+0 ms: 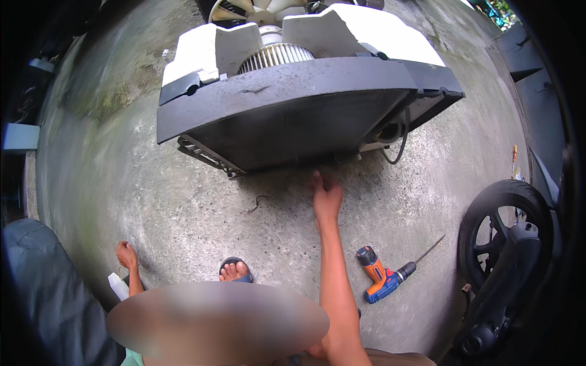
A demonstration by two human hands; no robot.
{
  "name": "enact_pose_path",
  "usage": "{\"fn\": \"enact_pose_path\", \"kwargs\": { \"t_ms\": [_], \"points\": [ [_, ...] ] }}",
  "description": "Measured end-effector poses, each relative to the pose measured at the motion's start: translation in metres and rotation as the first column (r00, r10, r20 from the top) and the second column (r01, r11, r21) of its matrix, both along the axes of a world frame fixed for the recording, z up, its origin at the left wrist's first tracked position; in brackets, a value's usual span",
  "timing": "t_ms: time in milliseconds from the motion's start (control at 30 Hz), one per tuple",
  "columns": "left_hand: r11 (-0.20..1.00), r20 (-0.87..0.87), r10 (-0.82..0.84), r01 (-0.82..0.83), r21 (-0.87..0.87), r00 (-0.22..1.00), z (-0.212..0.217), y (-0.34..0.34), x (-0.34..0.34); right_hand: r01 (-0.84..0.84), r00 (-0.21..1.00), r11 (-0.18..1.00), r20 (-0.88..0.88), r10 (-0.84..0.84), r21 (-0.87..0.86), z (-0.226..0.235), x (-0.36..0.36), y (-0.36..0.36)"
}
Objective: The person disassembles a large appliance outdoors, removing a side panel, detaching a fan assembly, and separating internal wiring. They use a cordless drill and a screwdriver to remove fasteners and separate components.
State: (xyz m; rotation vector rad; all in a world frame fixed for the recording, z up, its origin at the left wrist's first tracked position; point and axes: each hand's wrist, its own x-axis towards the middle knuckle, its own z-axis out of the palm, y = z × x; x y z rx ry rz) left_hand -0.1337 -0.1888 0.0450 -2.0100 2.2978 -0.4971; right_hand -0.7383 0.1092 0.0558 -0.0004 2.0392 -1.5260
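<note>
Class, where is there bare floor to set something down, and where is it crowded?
Bare concrete lies left of the dark-fronted fan unit, and between its right end and the black wheel. Crowded: the foreground, with sandaled foot, forearm and drill; the unit's lower edge, where a hand is.

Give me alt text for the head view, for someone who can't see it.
The person's right hand is at the lower edge of an opened appliance with white foam and a blower wheel, contact unclear. An orange-and-blue drill lies on concrete to the right, near a tyre. Another hand shows at left.
</note>
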Motion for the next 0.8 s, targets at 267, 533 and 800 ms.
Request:
{"fn": "enact_pose_path", "kwargs": {
  "t_ms": [267,533,800],
  "points": [
    [0.900,-0.146,0.419,-0.388,0.199,0.896,-0.046,-0.010,0.013,0.327,0.883,0.924,0.411,-0.225,-0.197,-0.030,0.019,-0.048],
    [0.891,-0.046,0.452,-0.449,0.064,0.891,-0.021,0.008,-0.022,-0.099,0.988,0.994,0.125,0.094,0.036,0.030,-0.028,0.061],
    [0.986,-0.260,-0.033,-0.011,-0.165,0.965,0.023,0.072,-0.140,-0.261,0.877,0.695,-0.136,0.460,0.670,0.071,-0.081,0.146]
  ]
}}
